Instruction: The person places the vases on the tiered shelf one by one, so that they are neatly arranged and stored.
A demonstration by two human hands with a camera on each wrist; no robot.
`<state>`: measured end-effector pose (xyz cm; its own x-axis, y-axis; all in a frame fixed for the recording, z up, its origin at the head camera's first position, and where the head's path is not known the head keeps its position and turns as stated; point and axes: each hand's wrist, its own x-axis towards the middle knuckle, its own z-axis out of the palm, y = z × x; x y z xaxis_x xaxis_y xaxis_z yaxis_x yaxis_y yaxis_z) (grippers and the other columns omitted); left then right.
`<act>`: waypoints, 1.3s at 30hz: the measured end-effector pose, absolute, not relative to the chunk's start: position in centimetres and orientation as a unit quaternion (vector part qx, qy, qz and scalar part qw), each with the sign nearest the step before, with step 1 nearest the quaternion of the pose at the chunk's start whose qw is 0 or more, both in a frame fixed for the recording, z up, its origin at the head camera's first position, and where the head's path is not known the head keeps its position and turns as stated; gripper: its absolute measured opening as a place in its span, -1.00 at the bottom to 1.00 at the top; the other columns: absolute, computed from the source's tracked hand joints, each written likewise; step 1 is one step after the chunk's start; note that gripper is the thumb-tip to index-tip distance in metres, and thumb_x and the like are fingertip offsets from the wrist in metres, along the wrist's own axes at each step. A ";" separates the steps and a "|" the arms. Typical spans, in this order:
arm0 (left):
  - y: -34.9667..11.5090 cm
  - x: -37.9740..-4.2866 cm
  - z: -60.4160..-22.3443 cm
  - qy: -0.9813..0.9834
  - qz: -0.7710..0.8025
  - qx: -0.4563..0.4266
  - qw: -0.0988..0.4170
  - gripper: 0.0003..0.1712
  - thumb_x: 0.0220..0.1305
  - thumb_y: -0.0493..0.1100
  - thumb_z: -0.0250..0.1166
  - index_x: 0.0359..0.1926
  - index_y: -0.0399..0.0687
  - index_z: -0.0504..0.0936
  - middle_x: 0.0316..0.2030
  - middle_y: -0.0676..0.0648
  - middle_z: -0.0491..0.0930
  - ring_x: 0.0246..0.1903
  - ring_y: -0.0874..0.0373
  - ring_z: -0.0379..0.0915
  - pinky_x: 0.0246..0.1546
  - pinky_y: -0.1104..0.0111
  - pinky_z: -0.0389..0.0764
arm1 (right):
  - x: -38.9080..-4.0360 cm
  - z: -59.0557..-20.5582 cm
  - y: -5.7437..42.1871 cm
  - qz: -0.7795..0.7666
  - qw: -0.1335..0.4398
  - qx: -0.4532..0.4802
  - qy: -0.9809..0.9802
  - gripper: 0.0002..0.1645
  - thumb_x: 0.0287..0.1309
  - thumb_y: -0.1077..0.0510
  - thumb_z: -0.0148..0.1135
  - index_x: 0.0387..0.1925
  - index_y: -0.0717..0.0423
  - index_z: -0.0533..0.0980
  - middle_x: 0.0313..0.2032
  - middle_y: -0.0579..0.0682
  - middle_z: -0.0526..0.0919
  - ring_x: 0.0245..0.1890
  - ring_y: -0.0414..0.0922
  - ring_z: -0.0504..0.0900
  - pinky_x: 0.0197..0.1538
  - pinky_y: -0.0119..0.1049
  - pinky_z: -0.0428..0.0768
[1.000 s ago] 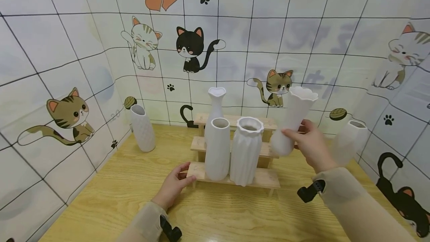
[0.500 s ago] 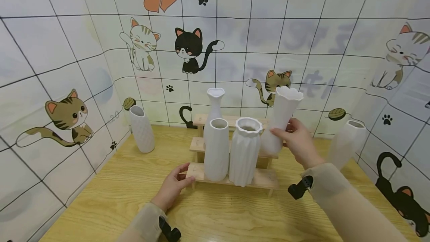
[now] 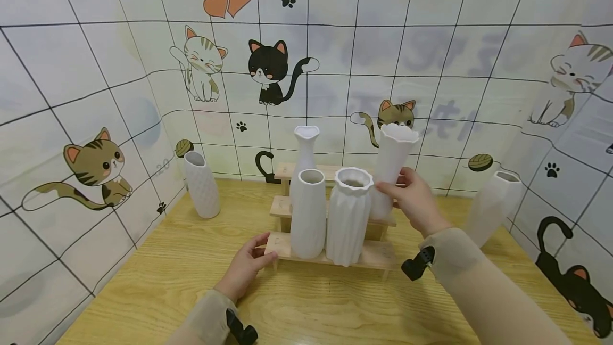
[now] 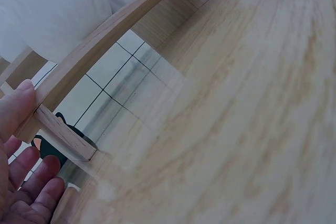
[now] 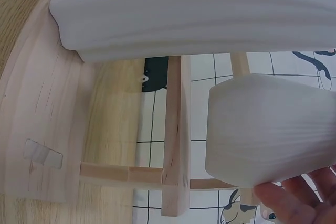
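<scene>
My right hand (image 3: 417, 200) holds a white vase (image 3: 395, 154) with a scalloped, flared rim by its narrow middle. In the right wrist view its rounded base (image 5: 257, 129) is close over the middle step (image 5: 176, 145) of the wooden stand, at the right end. My left hand (image 3: 243, 266) grips the left end of the stand's lowest step (image 3: 378, 253), thumb on top and fingers below. On that step stand a smooth cylindrical vase (image 3: 307, 217) and a pleated vase (image 3: 349, 222) with a ruffled rim. A slim-necked vase (image 3: 306, 148) stands behind them, its lower part hidden.
A textured white vase (image 3: 202, 185) stands on the wood-grain table (image 3: 325, 302) at the back left. Another white vase (image 3: 495, 204), angular in shape, is at the right, partly behind my right sleeve. The cat-printed wall (image 3: 335, 52) closes off the back and sides.
My right hand has carried the scalloped vase to the left, from beside the stand to over its middle step. The left hand keeps its place on the lowest step.
</scene>
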<state>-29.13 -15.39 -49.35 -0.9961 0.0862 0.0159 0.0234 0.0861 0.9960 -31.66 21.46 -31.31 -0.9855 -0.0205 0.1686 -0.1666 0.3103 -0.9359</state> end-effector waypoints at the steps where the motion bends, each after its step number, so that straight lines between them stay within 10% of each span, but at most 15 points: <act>1: -15.4 -29.2 -49.4 0.736 0.675 0.034 0.023 -0.24 0.18 -0.14 0.40 0.36 -0.14 0.31 0.08 -0.19 0.46 0.01 -0.03 0.40 -0.11 0.24 0.51 | -31.8 -31.4 21.4 0.585 0.060 0.059 -0.806 -0.06 0.17 -0.09 0.32 0.39 0.22 0.10 0.16 0.27 0.34 0.10 0.15 0.41 0.02 0.01 0.50; 39: -15.5 -29.1 -49.5 0.739 0.672 0.045 0.019 -0.23 0.15 -0.06 0.42 0.35 -0.07 0.34 0.09 -0.16 0.45 0.00 0.00 0.40 -0.13 0.30 0.52 | -33.6 -31.9 19.7 0.565 0.041 0.071 -0.821 -0.16 0.22 -0.03 0.25 0.38 0.20 0.13 0.12 0.26 0.38 0.06 0.16 0.45 0.02 0.08 0.53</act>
